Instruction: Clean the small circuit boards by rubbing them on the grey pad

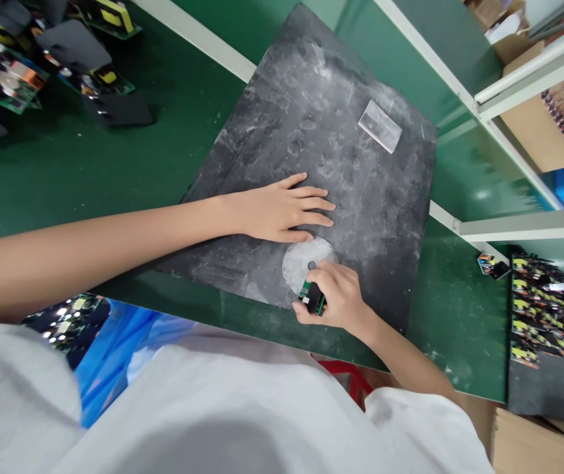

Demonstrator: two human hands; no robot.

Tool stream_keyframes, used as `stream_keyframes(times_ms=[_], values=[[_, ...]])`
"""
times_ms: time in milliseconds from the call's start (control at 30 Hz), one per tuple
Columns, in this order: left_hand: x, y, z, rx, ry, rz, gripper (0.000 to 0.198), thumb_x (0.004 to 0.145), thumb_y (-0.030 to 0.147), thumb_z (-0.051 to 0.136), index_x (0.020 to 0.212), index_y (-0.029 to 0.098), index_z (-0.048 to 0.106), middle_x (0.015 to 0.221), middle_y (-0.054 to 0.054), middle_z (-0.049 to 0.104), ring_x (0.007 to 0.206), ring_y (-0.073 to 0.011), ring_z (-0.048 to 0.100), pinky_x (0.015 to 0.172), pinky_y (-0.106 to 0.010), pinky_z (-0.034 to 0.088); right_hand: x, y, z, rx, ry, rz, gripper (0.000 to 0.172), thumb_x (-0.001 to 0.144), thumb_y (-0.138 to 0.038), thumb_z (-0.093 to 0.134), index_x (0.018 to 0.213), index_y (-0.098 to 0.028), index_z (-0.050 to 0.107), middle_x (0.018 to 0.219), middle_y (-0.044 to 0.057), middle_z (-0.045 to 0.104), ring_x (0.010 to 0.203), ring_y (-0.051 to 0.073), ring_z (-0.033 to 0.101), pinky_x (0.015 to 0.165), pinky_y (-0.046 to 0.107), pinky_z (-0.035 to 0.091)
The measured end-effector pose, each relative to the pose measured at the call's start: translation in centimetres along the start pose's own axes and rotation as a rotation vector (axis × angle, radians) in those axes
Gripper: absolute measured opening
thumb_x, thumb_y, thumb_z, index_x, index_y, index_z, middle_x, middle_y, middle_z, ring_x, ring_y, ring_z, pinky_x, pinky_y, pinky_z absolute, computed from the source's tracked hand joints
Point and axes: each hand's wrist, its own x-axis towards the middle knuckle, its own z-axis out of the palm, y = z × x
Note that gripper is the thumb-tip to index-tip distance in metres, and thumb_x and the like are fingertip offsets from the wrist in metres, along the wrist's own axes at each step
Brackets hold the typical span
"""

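My left hand (284, 209) lies flat on a worn black mat (267, 138), fingers spread and nothing in them. Its thumb is close to the upper rim of a round grey disc (294, 263) with a small hole in its middle. Over the disc's lower right part, my right hand (341, 293) grips a small circuit board (314, 299) with a black block on it. The fingers cover part of the board. Farther up the mat lies a flat, pale rectangular block (379, 126).
Several circuit boards (84, 59) with black plates stand at the upper left. On the right are a single small board (493, 265) and a tray of boards (543, 309). A white metal frame (534, 227) borders the green bench (163, 145). Below sits a cardboard box (534, 444).
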Motion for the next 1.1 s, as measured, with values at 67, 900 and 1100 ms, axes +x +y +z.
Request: stream_keyframes(times_ms=[67,900,1100], values=[[0.03,0.03,0.00,-0.007,0.006,-0.002,0.044,0.097,0.042,0.040,0.138,0.029,0.049,0.152,-0.003,0.039,0.145,-0.0239,0.026,0.119,-0.049,0.003,0.02,0.02,-0.04,0.000,-0.004,-0.004,0.024,0.084,-0.043,0.050,0.078,-0.020,0.048,0.059,-0.004,0.042,0.050,0.010,0.041,0.048,0.023,0.035],[0.09,0.05,-0.06,-0.021,0.001,-0.006,0.044,0.097,0.041,0.042,0.138,0.028,0.050,0.152,-0.004,0.039,0.145,-0.0254,0.026,0.118,-0.052,0.005,-0.09,0.09,-0.05,-0.023,-0.014,-0.006,0.025,0.084,-0.043,0.049,0.077,-0.019,0.047,0.059,-0.004,0.043,0.049,0.009,0.042,0.047,0.023,0.036],[-0.02,-0.02,0.01,-0.051,0.026,0.001,0.043,0.096,0.040,0.043,0.137,0.030,0.050,0.151,-0.003,0.041,0.144,-0.0249,0.027,0.118,-0.051,0.004,-0.17,0.11,0.05,-0.012,-0.006,0.004,0.025,0.084,-0.044,0.050,0.078,-0.020,0.048,0.059,-0.004,0.044,0.050,0.010,0.043,0.047,0.023,0.036]])
